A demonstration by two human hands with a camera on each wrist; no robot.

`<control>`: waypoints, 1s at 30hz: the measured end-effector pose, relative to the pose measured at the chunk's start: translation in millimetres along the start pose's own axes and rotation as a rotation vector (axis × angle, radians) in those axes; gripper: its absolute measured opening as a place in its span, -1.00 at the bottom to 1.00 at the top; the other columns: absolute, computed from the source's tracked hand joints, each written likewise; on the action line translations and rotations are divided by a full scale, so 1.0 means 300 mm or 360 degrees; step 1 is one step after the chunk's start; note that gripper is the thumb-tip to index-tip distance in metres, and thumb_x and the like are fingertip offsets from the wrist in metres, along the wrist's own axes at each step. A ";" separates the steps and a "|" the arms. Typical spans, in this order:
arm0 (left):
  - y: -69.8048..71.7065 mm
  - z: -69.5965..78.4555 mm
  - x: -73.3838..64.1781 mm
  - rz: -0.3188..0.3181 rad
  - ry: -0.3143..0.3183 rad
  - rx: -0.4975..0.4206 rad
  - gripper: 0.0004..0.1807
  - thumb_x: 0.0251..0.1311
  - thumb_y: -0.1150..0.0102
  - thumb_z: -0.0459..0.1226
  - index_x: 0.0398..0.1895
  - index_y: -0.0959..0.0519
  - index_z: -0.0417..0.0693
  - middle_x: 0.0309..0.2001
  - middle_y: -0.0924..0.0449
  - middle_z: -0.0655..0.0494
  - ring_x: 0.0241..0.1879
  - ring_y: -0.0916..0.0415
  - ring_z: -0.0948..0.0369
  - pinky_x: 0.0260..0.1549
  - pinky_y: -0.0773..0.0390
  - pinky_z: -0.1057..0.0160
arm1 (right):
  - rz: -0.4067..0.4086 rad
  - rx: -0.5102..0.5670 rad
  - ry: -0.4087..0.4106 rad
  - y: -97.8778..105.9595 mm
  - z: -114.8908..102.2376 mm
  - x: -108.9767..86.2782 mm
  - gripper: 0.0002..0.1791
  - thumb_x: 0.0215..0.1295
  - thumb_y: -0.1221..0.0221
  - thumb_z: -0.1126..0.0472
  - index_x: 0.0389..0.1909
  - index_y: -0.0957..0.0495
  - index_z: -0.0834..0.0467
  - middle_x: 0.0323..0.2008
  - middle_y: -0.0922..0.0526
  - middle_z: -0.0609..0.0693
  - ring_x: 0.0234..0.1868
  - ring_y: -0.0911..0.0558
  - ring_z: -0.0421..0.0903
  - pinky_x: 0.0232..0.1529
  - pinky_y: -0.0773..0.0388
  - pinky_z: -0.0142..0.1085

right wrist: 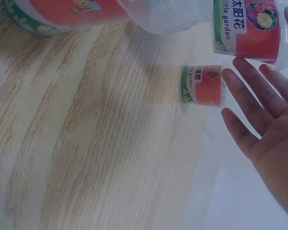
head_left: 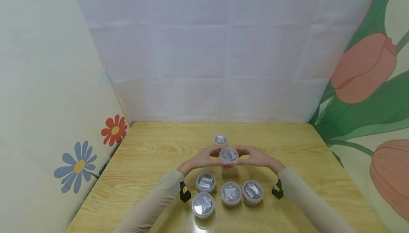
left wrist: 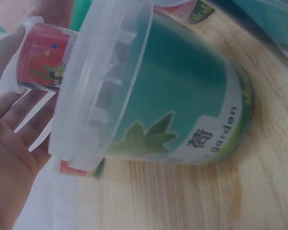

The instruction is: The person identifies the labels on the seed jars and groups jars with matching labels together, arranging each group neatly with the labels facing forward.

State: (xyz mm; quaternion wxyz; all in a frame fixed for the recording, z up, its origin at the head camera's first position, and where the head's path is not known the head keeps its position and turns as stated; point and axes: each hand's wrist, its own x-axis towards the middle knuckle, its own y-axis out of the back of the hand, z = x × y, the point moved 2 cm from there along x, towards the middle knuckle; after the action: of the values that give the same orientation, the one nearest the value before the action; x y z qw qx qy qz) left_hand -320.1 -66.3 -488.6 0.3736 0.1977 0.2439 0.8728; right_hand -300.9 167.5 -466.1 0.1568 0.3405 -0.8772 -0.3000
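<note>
Both hands hold one clear-lidded plastic tub with a red label (head_left: 228, 155) between them, over the middle of the table. My left hand (head_left: 204, 158) grips its left side, thumb in front and fingers behind. On the opposite side my right hand (head_left: 257, 157) grips it the same way. The label reads "little garden" on this tub (right wrist: 252, 26) in the right wrist view, with a flower picture. Silvery packets show through the lid. Just behind it stands another red-labelled tub (head_left: 220, 140). A green-labelled tub (left wrist: 177, 96) fills much of the left wrist view.
Nearer me on the wooden table (head_left: 153, 147) stand several similar lidded tubs: two at left, a rear one (head_left: 206, 182) and a front one (head_left: 202, 204), and two side by side, left (head_left: 230, 194) and right (head_left: 252, 192). A white cloth (head_left: 204, 66) hangs behind.
</note>
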 end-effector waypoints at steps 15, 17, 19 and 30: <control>0.032 -0.001 0.017 0.0048 0.0096 -0.0158 -0.38 0.19 -0.17 -0.08 0.33 -0.24 0.26 0.14 -0.48 0.17 0.04 -0.48 0.23 0.04 -0.48 0.20 | 0.0034 0.0137 0.0095 -0.016 0.026 0.022 -0.34 0.22 -0.21 0.13 0.33 -0.22 0.09 0.21 -0.41 0.08 0.11 -0.50 0.06 0.12 -0.44 -0.01; 0.035 0.002 0.019 0.0049 0.0096 -0.0144 -0.38 0.21 -0.16 -0.12 0.34 -0.22 0.23 0.15 -0.46 0.15 0.05 -0.48 0.22 0.06 -0.47 0.21 | 0.0054 0.0138 0.0088 -0.019 0.021 0.023 -0.35 0.24 -0.20 0.12 0.32 -0.22 0.11 0.19 -0.43 0.09 0.07 -0.53 0.04 0.11 -0.45 -0.03; 0.037 0.008 0.022 0.0043 0.0088 -0.0142 -0.37 0.23 -0.14 -0.15 0.37 -0.19 0.18 0.18 -0.44 0.12 0.06 -0.48 0.20 0.07 -0.46 0.22 | 0.0086 0.0131 0.0073 -0.020 0.015 0.023 -0.37 0.23 -0.20 0.10 0.30 -0.25 0.11 0.15 -0.47 0.08 0.03 -0.55 0.01 0.09 -0.47 -0.03; 0.061 0.105 0.026 0.0135 -0.0027 -0.0261 -0.42 0.30 -0.02 -0.29 0.36 -0.16 -0.19 0.21 -0.37 -0.14 0.08 -0.47 0.00 -0.03 -0.55 0.16 | 0.0369 0.0056 0.0043 -0.010 0.005 0.027 -0.45 0.18 -0.24 0.12 0.18 -0.37 0.18 -0.03 -0.59 0.11 -0.15 -0.62 -0.02 -0.09 -0.58 -0.17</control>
State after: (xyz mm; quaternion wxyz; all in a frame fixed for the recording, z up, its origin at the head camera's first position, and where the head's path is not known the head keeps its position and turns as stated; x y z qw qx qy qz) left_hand -318.7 -62.7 -451.4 0.3533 0.1839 0.1597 0.9032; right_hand -305.9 160.6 -468.5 0.1961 0.2436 -0.9136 -0.2598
